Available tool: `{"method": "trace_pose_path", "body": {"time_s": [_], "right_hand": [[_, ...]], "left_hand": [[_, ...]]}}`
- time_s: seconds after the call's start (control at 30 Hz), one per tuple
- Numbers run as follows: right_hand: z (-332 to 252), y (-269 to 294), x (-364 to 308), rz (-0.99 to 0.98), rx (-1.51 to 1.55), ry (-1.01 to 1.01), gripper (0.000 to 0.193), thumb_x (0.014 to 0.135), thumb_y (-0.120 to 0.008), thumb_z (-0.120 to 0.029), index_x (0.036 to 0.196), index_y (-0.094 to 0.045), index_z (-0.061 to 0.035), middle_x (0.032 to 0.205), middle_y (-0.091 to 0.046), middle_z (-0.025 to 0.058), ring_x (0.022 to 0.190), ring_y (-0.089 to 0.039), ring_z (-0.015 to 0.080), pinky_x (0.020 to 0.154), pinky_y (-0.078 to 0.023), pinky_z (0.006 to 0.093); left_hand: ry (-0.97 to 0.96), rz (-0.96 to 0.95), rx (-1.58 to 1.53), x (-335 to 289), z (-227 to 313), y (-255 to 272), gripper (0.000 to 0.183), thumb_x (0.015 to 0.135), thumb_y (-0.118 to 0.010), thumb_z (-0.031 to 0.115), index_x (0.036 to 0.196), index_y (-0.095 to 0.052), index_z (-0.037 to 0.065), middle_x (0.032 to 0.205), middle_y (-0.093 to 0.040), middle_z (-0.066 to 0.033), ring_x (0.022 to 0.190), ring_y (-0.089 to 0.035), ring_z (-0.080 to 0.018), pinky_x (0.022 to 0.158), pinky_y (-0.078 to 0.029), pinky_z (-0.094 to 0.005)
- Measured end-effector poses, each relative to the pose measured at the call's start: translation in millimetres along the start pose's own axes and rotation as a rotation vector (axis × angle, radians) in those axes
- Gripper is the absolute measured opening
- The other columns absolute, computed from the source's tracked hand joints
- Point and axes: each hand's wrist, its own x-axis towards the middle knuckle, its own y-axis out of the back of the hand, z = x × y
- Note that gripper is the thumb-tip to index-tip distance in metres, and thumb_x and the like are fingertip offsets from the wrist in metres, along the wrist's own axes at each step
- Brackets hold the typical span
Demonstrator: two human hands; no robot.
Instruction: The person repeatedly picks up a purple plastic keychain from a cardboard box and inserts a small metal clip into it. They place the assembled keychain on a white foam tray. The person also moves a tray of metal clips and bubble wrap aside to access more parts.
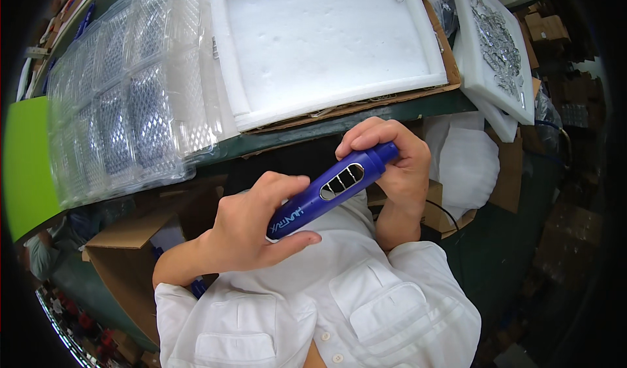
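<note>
In front of my chest, a blue tube-shaped device (309,201) lies at a slant, its right end higher and farther away. It has light lettering on its side and a long silver-rimmed window with dark segments. My left hand (245,219) wraps round its lower left end, with the thumb along the near side. Around the narrower blue end at the upper right, the fingers of my right hand (400,159) are closed. The palm side of each grip is partly hidden.
A white foam tray (326,38) on cardboard lies on the bench ahead. Stacked clear plastic blister trays (134,90) stand left, beside a green panel (27,165). Another foam tray (467,18) with shiny pieces leans right. An open cardboard box (124,263) is below left.
</note>
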Motion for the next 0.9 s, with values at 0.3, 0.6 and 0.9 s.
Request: {"method": "trace_pose_path", "body": {"time_s": [0.3,0.6,0.9], "right_hand": [[0.8,-1.2,-4.9,-0.114,-0.056,0.117,0.046,0.082,-0.063,0.014,0.127,-0.065,0.0056,0.114,-0.072,0.0270,0.102,-0.075,0.0313,0.088,-0.061,0.0377],[-13.5,-35.0,-40.3,-0.012,0.380,-0.234,0.054,0.101,-0.062,0.007,0.151,-0.043,0.0029,0.144,-0.062,0.0264,0.132,-0.063,0.0276,0.111,-0.053,0.0419],[-35.4,-48.6,-48.9,-0.048,0.316,-0.252,0.041,0.101,-0.065,0.002,0.139,-0.049,0.0022,0.140,-0.065,0.0208,0.124,-0.067,0.0222,0.095,-0.061,0.0347]], "left_hand": [[0.674,-0.260,-0.836,8.2,2.6,1.9,0.039,0.105,-0.065,0.019,0.138,-0.061,-0.003,0.100,-0.073,-0.0086,0.083,-0.070,-0.0126,0.077,-0.056,-0.0281],[0.343,-0.013,-0.337,12.8,11.8,-24.0,0.029,0.099,-0.071,0.012,0.124,-0.066,-0.002,0.082,-0.070,-0.0055,0.071,-0.064,-0.0091,0.065,-0.051,-0.0274],[0.409,-0.107,-0.607,2.9,10.6,-25.9,0.044,0.102,-0.067,0.011,0.142,-0.059,-0.004,0.095,-0.072,-0.0051,0.080,-0.066,-0.0104,0.072,-0.057,-0.0271]]}}
